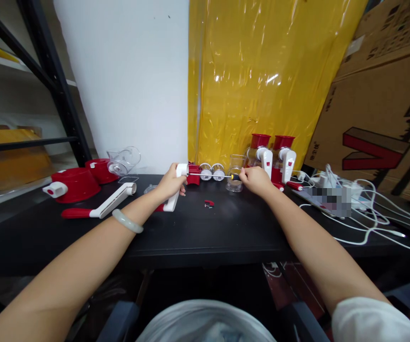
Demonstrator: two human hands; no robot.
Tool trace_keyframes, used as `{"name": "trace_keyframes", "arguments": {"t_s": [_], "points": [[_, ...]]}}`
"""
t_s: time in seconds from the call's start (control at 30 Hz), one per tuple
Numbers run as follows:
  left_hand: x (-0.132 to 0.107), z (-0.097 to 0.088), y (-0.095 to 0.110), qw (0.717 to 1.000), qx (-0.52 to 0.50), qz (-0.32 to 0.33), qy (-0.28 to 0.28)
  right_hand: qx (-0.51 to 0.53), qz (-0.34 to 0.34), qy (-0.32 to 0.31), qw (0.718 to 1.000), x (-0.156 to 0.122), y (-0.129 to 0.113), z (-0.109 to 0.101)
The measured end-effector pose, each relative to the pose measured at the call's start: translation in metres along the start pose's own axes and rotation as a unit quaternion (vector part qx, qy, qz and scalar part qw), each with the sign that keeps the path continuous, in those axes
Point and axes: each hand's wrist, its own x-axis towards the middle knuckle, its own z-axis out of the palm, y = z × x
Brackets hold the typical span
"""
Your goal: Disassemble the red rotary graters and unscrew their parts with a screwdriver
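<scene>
My left hand [171,183] is closed around a white crank handle [176,189] with a red part [193,172] at its top end. My right hand [256,179] grips a screwdriver [214,175] by its black and yellow handle; the thin metal shaft runs left and its tip meets the top of the white handle. Both hands hover just above the black table [205,228]. A small red piece [209,203] lies on the table between them. A pale bangle [127,221] sits on my left wrist.
Another white and red crank handle [101,206], red bowl-shaped housings [74,184] and a clear cup [123,160] lie at left. Two assembled red and white grinders [274,156], metal drums [212,171] and a clear jar [235,173] stand behind. White cables [365,213] and cardboard boxes [379,109] fill the right.
</scene>
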Motion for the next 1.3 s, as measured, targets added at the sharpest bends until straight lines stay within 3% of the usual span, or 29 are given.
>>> {"name": "trace_keyframes", "arguments": {"t_s": [0.2,0.67,0.83,1.07,1.17,1.3], "points": [[-0.002,0.001,0.003,0.999,-0.028,-0.044,0.0,-0.016,-0.011,0.017,1.0,0.0,0.002,0.001],[0.0,0.001,0.001,0.995,-0.068,-0.067,-0.004,0.011,-0.033,0.06,0.998,-0.004,-0.001,-0.007],[-0.004,0.004,0.002,0.999,-0.019,-0.025,0.009,0.128,-0.019,-0.005,0.992,0.001,0.008,0.0],[-0.015,0.004,0.009,0.99,0.104,0.092,-0.015,0.291,0.058,-0.141,0.944,0.008,0.025,0.017],[-0.018,0.003,0.01,0.984,0.133,0.116,-0.01,0.329,0.083,-0.185,0.922,0.008,0.024,0.019],[-0.018,0.003,0.008,0.984,0.135,0.116,-0.017,0.325,0.06,-0.206,0.921,0.007,0.021,0.019]]}}
